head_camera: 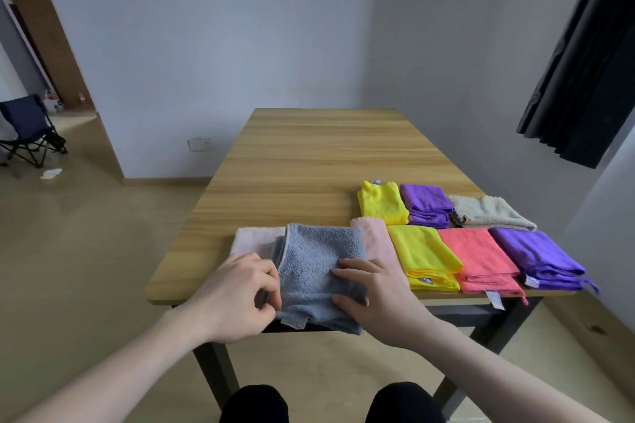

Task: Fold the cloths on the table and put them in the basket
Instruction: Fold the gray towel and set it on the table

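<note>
One view only, from a head-worn wide-angle camera, so no shared ground with another view. It sits above the near edge of the wooden table (309, 154), facing forward and down along the tabletop toward the far wall. Close range: both forearms enter from the bottom corners, and the wearer's knees show at the bottom edge. Wide lens bends the room's edges; the doorway lies far left, the dark curtain (584, 55) far right.
</note>
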A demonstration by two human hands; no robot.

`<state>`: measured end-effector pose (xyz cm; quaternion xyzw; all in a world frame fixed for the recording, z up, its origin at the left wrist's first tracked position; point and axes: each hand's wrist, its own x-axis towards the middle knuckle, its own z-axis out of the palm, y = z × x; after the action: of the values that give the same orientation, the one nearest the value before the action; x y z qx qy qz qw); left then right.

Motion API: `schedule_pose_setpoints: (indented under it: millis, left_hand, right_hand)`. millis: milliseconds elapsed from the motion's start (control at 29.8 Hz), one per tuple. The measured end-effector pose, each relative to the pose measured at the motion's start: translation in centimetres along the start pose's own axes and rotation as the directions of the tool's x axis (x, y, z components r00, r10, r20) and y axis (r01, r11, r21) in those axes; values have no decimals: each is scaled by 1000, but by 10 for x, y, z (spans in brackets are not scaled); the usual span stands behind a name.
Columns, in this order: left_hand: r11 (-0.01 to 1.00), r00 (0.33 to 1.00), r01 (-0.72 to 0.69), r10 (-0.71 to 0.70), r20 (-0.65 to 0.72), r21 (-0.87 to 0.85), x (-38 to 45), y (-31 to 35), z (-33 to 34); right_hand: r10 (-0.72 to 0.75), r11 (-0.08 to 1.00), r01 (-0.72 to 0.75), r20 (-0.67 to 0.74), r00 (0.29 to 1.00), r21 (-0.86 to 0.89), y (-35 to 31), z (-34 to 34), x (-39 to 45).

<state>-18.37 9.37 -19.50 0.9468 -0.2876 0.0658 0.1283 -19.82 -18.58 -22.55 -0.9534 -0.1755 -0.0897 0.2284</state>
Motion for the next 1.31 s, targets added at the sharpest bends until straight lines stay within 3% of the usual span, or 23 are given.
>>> schedule_pose_setpoints:
  millis: [67,201,302,403,470,604,738,906,1174,1308]
  left_hand:
    - [1000,1000,7,-7,18,8,11,7,-10]
    - [990,992,47,-62,-114,-132,50,14,-29]
    - [987,992,123,-118,55,-99,83,8,-30]
    - [980,941,196,-176,290,-40,104,1,-22]
    - [966,912,243,-199,357,-83,113,1,-16]
    - [964,930,238,-191,312,-118,122,1,-12]
    - [955,900,279,-222,376,-103,126,1,-13]
    - [927,908,320,-243,340,-194,124,-3,-13]
    - [938,935,266,-195,296,-221,120,6,-20]
    - [942,939,256,-189,287,-219,117,11,-23]
  right_hand:
    - [15,999,-15,-1,1000,30,1,-1,1]
    - [46,980,-38,-37,998,194,-1,-11,11]
    - [90,974,-83,-23,996,211,0,-20,22]
    - [113,977,-110,-5,994,180,5,-25,36]
    - [123,979,-115,-35,992,167,9,-27,45]
    - [273,952,-270,-1,962,147,17,-31,62]
    - [392,855,-419,148,908,306,22,-35,76]
    - [466,737,-488,172,868,468,22,-38,82]
    - [457,603,-531,287,842,596,18,-46,88]
    - [407,682,-547,370,835,486,14,-58,87]
